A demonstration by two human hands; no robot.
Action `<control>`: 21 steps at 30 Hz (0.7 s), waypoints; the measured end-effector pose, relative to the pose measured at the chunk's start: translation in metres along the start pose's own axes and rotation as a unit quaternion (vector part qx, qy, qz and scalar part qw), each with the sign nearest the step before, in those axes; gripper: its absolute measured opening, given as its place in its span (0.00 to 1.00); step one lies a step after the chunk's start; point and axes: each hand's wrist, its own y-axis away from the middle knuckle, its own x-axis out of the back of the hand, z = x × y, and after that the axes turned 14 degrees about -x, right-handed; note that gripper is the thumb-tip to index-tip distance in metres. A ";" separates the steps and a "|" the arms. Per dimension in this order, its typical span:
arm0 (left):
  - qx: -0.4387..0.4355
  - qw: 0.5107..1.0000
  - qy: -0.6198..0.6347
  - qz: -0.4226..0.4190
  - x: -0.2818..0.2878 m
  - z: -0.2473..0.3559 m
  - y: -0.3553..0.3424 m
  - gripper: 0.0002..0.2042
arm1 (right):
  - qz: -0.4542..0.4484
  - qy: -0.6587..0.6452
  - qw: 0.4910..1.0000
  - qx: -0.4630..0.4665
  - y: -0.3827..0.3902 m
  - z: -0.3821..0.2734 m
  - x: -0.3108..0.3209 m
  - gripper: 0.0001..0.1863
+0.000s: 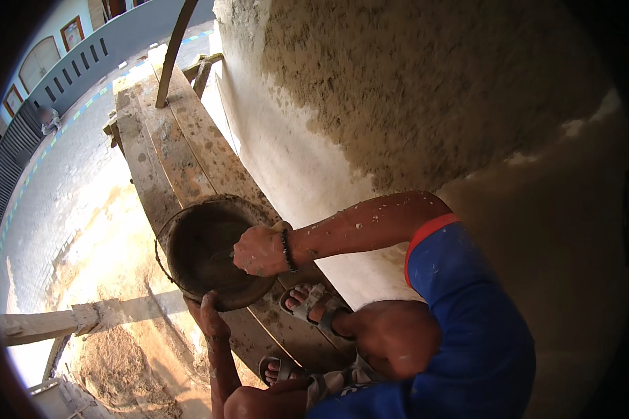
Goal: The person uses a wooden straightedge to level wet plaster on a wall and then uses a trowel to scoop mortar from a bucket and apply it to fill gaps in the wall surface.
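A round dark bucket [183, 237] with a thin wire handle sits on the plank platform. Its inside looks coated in dark mortar, and how deep any mortar lies I cannot tell. With my left hand [214, 320] I grip the bucket's near rim, thumb over the edge. My right hand [261, 250] is closed in a fist above the bucket's opening, a dark bead bracelet at the wrist. A small pale end shows beside that fist, but what the fingers hold is hidden.
My sandalled feet [313, 305] rest on the mortar-stained planks [162, 133]. Along the right stands a wall [426, 91], partly covered in rough wet plaster. A slanting pole [175, 52] rises at the far end. Far below left, a person [49, 120] is by a fence.
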 end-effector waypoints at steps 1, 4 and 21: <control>-0.002 1.000 0.006 0.001 -0.004 -0.004 -0.001 0.27 | -0.001 0.006 1.000 0.000 0.009 0.002 0.019 0.08; -0.039 0.995 0.049 0.076 -0.010 -0.013 -0.005 0.23 | 0.017 -0.039 0.998 0.042 0.016 0.006 0.044 0.08; -0.115 0.992 0.024 0.052 -0.007 -0.036 -0.007 0.28 | 0.050 0.045 0.993 -0.093 -0.014 0.022 -0.048 0.08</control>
